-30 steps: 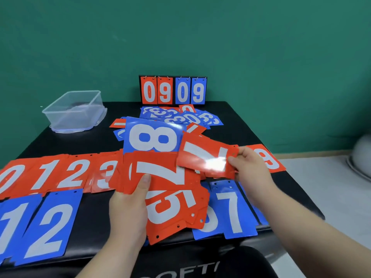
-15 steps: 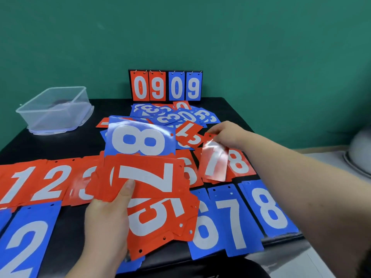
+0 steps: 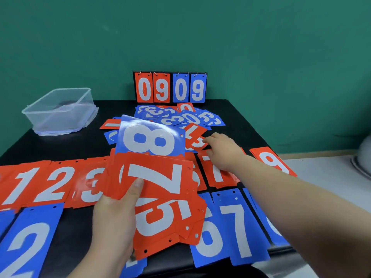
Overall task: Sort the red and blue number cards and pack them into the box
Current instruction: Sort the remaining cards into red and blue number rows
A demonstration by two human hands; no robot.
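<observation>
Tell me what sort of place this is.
Probably a plain indoor room set up as a sorting station: a black table against a bare green wall, with a flip scoreboard, a clear plastic box and number cards spread across it.

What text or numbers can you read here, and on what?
"0 9 0 9": scoreboard, red pair then blue pair.
"1", "2", "3": red row, left.
"7", "5": red fan in left hand.
"8": blue card behind the fan.
"7": loose red card under right hand.
"9": far-right red card.
"2": front-left blue card.
"6", "7": front-right blue cards.
Back pile: some "3", "0"; rest overlapped, unreadable.
</observation>
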